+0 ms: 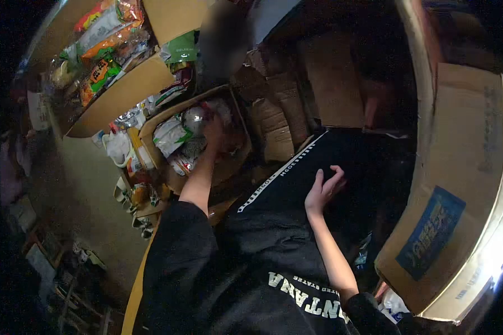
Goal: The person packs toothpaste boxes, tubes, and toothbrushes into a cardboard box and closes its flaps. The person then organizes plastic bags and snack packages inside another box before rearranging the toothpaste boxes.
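Observation:
My left hand (pixel 213 131) reaches into an open cardboard box (pixel 237 162) that holds several packaged items. A white and green packet (pixel 171 135) and a clear, shiny package (pixel 195 121) lie beside it. Its fingers are dim and blurred, so whether they grip anything cannot be made out. Above the black trousers (pixel 285 184), my right hand (pixel 325 190) is raised with thumb and fingers apart and nothing between them.
Colourful snack bags (pixel 103 70) fill another carton at the upper left. A large cardboard box with a blue label (pixel 431 231) stands at the right. Brown cartons (pixel 335 84) are stacked behind. Bare floor (pixel 89 184) shows at the left.

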Motion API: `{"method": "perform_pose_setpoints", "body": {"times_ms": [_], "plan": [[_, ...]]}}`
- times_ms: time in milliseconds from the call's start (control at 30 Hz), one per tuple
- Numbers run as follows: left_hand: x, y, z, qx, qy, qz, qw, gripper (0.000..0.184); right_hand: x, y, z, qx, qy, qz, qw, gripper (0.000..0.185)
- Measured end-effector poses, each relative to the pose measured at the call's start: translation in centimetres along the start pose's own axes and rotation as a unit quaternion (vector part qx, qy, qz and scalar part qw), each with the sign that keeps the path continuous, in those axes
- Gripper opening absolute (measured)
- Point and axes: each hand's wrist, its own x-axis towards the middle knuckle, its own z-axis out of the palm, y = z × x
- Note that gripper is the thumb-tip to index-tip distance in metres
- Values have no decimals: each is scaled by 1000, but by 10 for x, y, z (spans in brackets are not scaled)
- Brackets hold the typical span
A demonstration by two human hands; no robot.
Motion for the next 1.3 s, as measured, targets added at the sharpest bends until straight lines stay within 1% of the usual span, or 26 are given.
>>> {"method": "perform_pose_setpoints", "body": {"times_ms": [33,67,133,200,233,267,333,367,467,500,533,600,667,733,767,800,833,867,900,933,1033,1067,1133,1200,1267,1300], "plan": [[-6,10,-6,10,3,-30,1000,70,0,3,0,0,13,1,1000,26],[-19,11,-23,-81,-7,-12,997,68,-1,6,2,10,9,6,1000,26],[-35,15,-19,-170,-20,23,985,67,-3,10,4,58,6,14,998,26],[-44,26,13,-67,201,-10,977,63,-4,11,4,53,34,-24,998,27],[-23,-3,40,-38,259,133,956,59,-4,17,4,53,22,-34,998,28],[-11,-20,56,-4,279,179,943,54,-8,3,-5,130,-9,23,991,29],[-1,-47,78,71,292,237,924,46,-18,14,-8,71,-19,-71,995,33],[1,-60,85,103,297,258,914,42,-27,6,-15,67,-49,-67,994,36],[2,-89,90,177,328,339,864,38,-42,-3,-42,94,-184,-110,972,40],[-3,-90,82,222,318,340,857,37,-52,7,-35,-5,-111,-176,978,42],[-6,-86,75,219,301,348,860,37,-54,0,-51,26,-188,-145,971,44],[-10,-68,57,162,257,342,889,38,-61,-4,-72,89,-230,-142,959,46],[-16,-47,36,57,216,319,921,39,-65,1,-82,115,-212,-135,961,45],[-23,-15,8,-107,170,272,941,40,-66,6,-103,183,-275,-129,935,43],[-28,5,-11,-234,133,251,930,40,-67,10,-112,193,-265,-133,935,43],[-36,31,-31,-361,103,234,897,41,-68,14,-121,221,-240,-153,933,40],[-58,66,-55,-433,98,255,859,42,-68,17,-131,249,-214,-173,929,36],[-88,108,-80,-457,111,304,828,42,-68,16,-150,256,-205,-176,928,36],[-156,159,-105,-460,150,373,792,43,-68,11,-176,323,-202,-144,914,31],[-226,212,-131,-457,186,441,750,44,-69,9,-198,389,-196,-108,894,27],[-328,271,-161,-302,360,565,678,41,-72,13,-243,414,2,-130,901,15],[-355,289,-166,-278,408,611,619,41,-74,17,-252,418,31,-112,901,15],[-406,311,-162,-303,463,628,547,37,-76,25,-268,391,174,-177,886,13],[-413,308,-167,-289,496,652,495,35,-81,33,-278,389,230,-176,875,10],[-420,310,-175,-217,514,692,458,37,-88,40,-283,443,260,-192,836,9],[-424,309,-176,-216,475,708,477,38,-91,43,-285,443,271,-183,835,9]]}}
